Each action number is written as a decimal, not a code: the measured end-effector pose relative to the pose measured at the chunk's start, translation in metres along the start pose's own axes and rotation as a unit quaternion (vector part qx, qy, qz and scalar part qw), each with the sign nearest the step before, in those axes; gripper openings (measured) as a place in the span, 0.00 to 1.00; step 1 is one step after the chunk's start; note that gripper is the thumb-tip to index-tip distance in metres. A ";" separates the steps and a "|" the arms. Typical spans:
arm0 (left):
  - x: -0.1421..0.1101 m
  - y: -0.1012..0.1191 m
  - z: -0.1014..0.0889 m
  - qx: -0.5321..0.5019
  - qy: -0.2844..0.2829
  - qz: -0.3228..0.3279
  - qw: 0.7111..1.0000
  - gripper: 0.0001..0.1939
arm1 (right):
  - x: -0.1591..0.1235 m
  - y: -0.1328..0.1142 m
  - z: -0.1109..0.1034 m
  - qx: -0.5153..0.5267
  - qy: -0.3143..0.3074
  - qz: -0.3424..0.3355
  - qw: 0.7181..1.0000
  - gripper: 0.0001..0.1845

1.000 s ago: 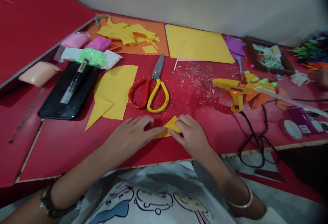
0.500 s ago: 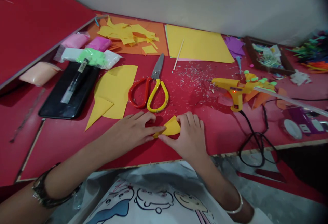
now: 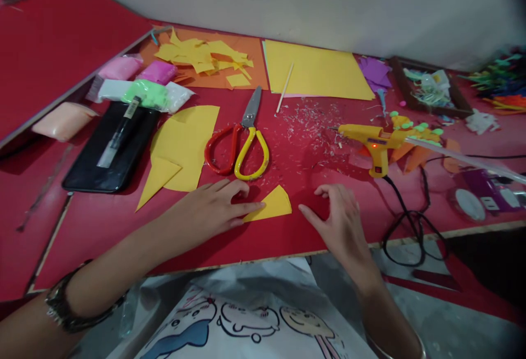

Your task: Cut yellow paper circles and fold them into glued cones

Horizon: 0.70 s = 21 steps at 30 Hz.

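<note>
A folded wedge of yellow paper (image 3: pixel 275 204) lies on the red table in front of me. My left hand (image 3: pixel 222 204) holds its narrow left end, with the forefinger pressed on top and the thumb at the lower edge. To the right of the wedge, my right hand (image 3: pixel 339 216) is apart from it, empty, with thumb and fingers spread. Just beyond the paper rest large scissors (image 3: pixel 251 140) with one red and one yellow handle. Left of them lie a rounded yellow paper piece (image 3: pixel 189 140) and a pointed folded yellow piece (image 3: pixel 158 181).
A yellow glue gun (image 3: pixel 376 142) with a lit red light trails a black cord. A pen (image 3: pixel 119 131) rests on a black phone (image 3: pixel 139 153), near clay packets (image 3: pixel 150 93). Behind are paper scraps (image 3: pixel 201 55), yellow sheets (image 3: pixel 320 68), a thin stick (image 3: pixel 285 87) and a tray (image 3: pixel 460 108).
My right hand has let go of the folded yellow paper and moved right, its fingers opening. The left hand stays on the paper.
</note>
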<state>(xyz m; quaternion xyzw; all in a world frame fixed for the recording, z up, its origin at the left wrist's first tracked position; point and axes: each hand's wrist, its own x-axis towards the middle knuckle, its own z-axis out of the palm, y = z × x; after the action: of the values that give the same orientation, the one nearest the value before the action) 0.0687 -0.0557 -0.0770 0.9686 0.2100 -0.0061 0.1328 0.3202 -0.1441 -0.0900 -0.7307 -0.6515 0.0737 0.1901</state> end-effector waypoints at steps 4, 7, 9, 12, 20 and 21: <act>0.001 -0.004 -0.002 0.002 -0.015 0.008 1.000 0.20 | 0.000 -0.008 0.001 0.022 0.003 -0.035 0.999 0.10; 0.003 -0.006 -0.005 -0.013 -0.024 0.020 0.999 0.21 | 0.001 -0.023 0.004 0.078 -0.012 -0.081 0.994 0.15; 0.004 -0.007 -0.007 -0.031 -0.028 0.025 0.999 0.21 | 0.001 -0.033 0.006 0.095 -0.038 -0.108 0.989 0.20; 0.004 -0.007 -0.010 -0.050 -0.042 0.016 0.998 0.21 | 0.004 -0.041 0.009 0.078 -0.069 -0.114 0.988 0.25; 0.010 -0.004 -0.022 -0.014 -0.025 0.011 1.000 0.22 | 0.012 -0.042 0.005 0.113 -0.107 -0.090 0.984 0.15; 0.013 -0.004 -0.023 0.002 -0.012 0.001 1.000 0.22 | 0.013 -0.041 0.004 0.118 -0.110 -0.092 0.983 0.14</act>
<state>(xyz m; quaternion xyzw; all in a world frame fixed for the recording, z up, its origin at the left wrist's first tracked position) 0.0776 -0.0406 -0.0564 0.9690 0.2073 -0.0181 0.1330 0.2827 -0.1274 -0.0762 -0.6275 -0.7197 0.2119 0.2081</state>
